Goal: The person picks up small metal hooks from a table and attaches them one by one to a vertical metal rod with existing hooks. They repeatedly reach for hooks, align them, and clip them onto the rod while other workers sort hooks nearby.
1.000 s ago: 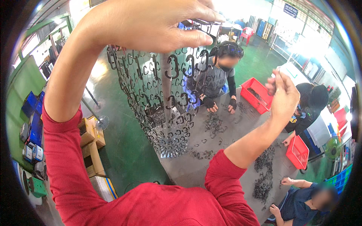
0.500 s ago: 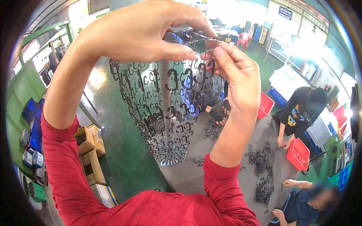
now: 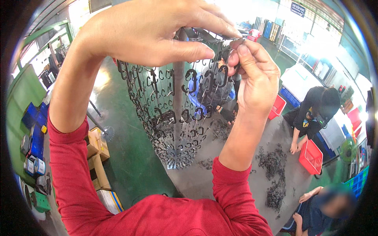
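Observation:
A tall hanging rack with a grey central pole (image 3: 179,94) carries many black C-shaped hooks (image 3: 190,80) on thin wires, in rings narrowing downward in view. Over its upper rim reaches my left hand (image 3: 157,35), open, thumb and fingers apart, its fingertips at the rim close to my other hand. My right hand (image 3: 252,70) is closed, thumb and fingers pinched at the rim's right side. A dark hook piece shows partly between these fingers; the rest of it is hidden. More hooks hang just left of them.
A grey table (image 3: 244,185) bears piles of black hooks (image 3: 275,177). Around it are a person in black (image 3: 315,110) by a red basket (image 3: 311,157), another person (image 3: 319,212) at lower right, and a gloved person behind the rack. Cardboard boxes (image 3: 98,173) stand left.
Both my hands have shifted right along the rim, still close together. The nearest hooks hang a little farther right. The person at lower right has moved their hands.

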Available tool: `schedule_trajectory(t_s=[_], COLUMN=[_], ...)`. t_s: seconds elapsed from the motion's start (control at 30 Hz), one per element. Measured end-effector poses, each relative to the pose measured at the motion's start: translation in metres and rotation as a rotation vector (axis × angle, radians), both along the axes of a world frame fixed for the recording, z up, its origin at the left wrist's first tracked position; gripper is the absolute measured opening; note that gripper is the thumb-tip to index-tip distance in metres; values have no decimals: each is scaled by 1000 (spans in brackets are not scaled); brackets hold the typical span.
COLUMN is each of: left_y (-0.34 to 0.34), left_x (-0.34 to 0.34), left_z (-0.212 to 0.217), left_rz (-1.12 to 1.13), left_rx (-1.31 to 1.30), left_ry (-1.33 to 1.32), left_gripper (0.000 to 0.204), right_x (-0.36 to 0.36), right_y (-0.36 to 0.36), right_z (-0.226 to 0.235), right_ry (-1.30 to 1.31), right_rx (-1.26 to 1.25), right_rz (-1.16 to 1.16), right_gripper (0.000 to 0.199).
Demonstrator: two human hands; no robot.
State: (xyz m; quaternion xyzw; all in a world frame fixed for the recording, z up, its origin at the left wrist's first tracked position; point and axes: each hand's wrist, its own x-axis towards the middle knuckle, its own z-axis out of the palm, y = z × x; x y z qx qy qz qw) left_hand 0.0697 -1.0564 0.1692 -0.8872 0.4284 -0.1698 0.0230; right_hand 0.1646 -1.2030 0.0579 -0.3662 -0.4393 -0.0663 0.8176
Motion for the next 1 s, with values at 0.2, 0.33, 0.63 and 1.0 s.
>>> schedule_trajectory(t_s=[0.2,0.33,0.63,1.0], left_y=[-12,-16,-6,-31], left_x=[0,3,-1,-20], left_z=[-1,-3,-2,-3], left_rz=[-49,-59,71,439], left_rx=[-24,-31,31,-3], left_ry=[32,55,-58,-165], left_gripper=[46,47,47,51], right_x=[-1,1,20,43], right_y=[-11,-15,-60,-63], right_z=[-2,-3,-18,-40], right_ry=[29,31,91,-287], right_rx=[26,45,-72,-471], right_rz=[15,33,-303,-1026], right_gripper=[13,13,15,24])
